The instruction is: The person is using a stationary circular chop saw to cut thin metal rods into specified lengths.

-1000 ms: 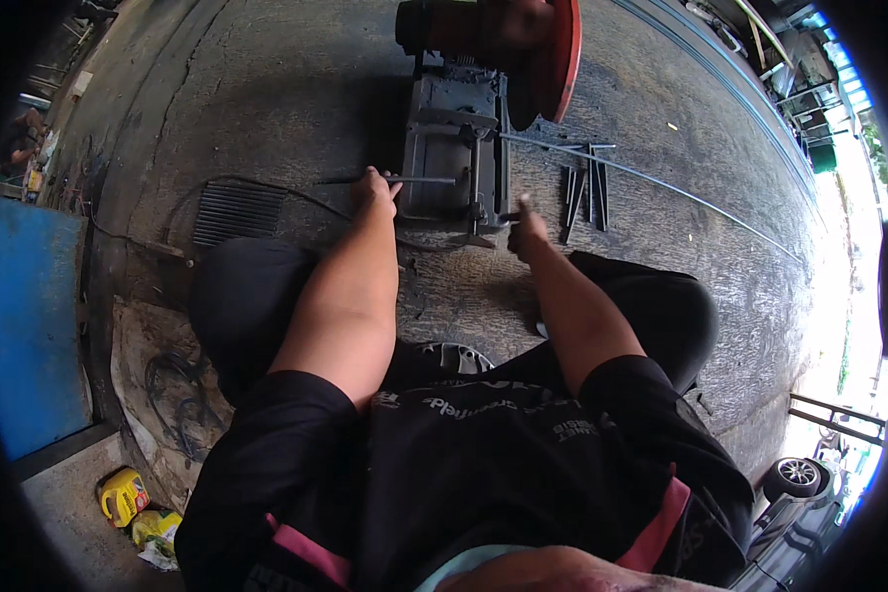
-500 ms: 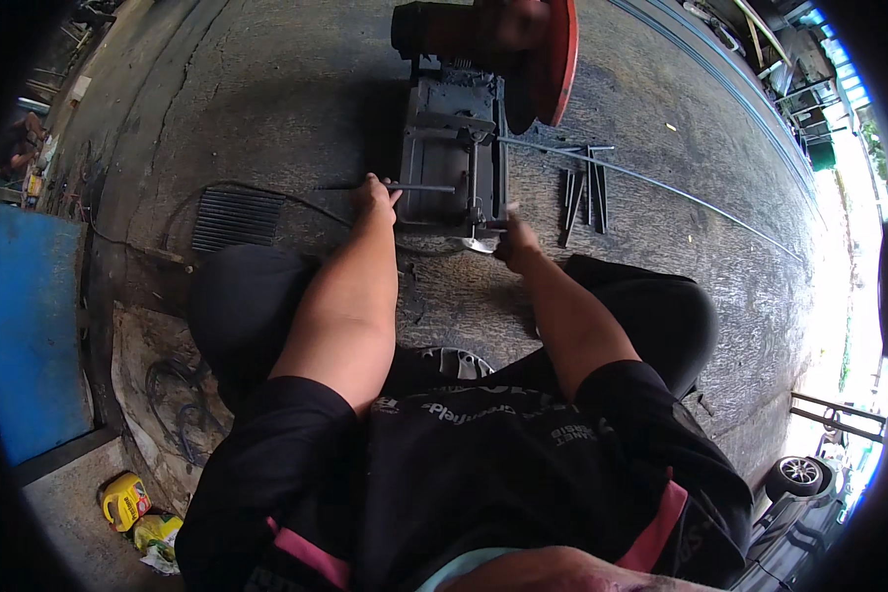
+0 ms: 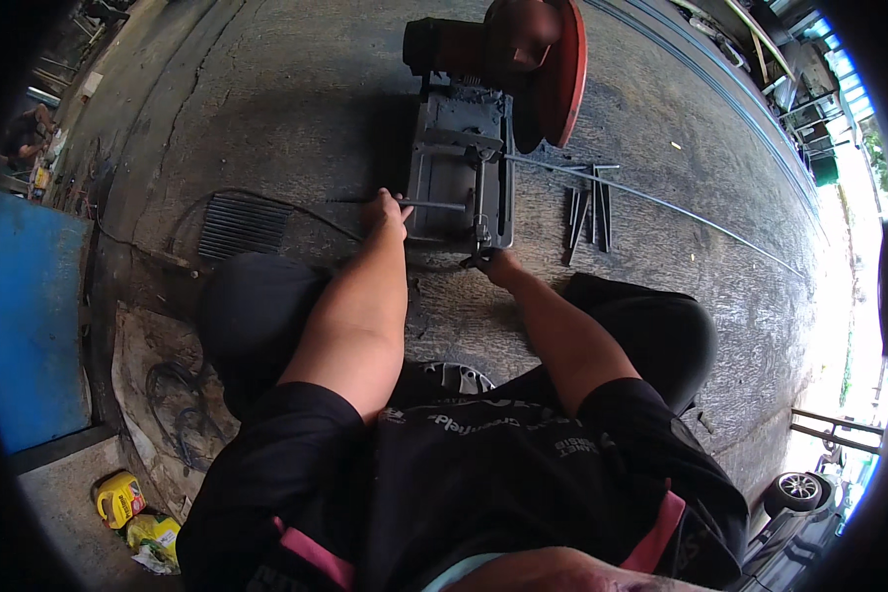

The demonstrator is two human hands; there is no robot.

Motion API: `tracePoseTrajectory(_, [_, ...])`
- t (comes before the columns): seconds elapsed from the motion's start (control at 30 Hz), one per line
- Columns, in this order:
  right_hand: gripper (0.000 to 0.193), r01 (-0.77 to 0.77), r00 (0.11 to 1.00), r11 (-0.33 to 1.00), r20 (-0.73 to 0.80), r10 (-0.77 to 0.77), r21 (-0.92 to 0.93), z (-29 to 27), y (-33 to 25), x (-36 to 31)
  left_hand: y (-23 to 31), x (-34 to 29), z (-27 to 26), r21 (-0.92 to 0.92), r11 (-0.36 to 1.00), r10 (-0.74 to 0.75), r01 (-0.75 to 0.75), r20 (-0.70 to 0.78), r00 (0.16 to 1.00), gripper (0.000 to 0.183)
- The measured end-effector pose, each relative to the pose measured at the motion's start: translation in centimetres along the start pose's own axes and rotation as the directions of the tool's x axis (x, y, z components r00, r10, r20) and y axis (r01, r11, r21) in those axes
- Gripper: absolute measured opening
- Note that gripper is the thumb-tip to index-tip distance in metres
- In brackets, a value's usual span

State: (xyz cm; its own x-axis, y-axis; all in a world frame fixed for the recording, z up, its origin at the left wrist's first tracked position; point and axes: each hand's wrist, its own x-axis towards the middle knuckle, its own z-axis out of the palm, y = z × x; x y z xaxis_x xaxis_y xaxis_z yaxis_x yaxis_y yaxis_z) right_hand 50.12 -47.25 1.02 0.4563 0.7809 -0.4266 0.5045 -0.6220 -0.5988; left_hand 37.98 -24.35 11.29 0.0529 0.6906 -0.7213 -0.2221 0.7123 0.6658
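Note:
A chop saw [image 3: 464, 128] with a red blade guard [image 3: 565, 74] stands on the ground in front of me, its head raised over a grey base. My left hand [image 3: 387, 211] is closed around a short metal rod [image 3: 434, 205] at the left edge of the base; the rod's right end reaches over the base toward the vise. At the near end of the vise screw [image 3: 480, 202], my right hand [image 3: 500, 266] grips the dark crank handle [image 3: 478, 259], with the fingertips partly hidden. A long thin metal rod [image 3: 661, 199] runs from the vise out to the right.
Several cut rods lie in a neat row [image 3: 244, 227] on the left, and several loose cut pieces [image 3: 590, 212] on the right. A black cable [image 3: 316, 209] crosses the ground behind my left arm. A blue panel [image 3: 35, 316] stands far left, near a yellow container [image 3: 119, 499].
My right hand has swung left and down with the crank handle, from the right side of the vise screw. My left hand keeps its hold on the short rod. The view has shifted slightly.

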Motion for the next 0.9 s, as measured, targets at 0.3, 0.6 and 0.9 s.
tracePoseTrajectory(0.3, [0.055,-0.315,0.910,0.799,0.402,0.101,0.513,-2.9,-1.5,-0.2,-0.5,0.9,-0.3,0.012,1.000,0.006,-0.006,0.006,1.000,0.029])
tracePoseTrajectory(0.6, [0.044,-0.573,0.801,0.501,0.313,0.510,0.649,-7.2,0.1,-2.0,-0.3,0.6,-0.3,-0.044,0.999,0.016,-0.017,-0.017,1.000,0.033])
tracePoseTrajectory(0.9, [0.052,0.000,0.993,0.993,0.118,0.014,-0.120,-2.3,-1.2,0.1,-0.3,1.2,0.0,-0.053,0.998,-0.016,0.018,0.023,1.000,0.030])
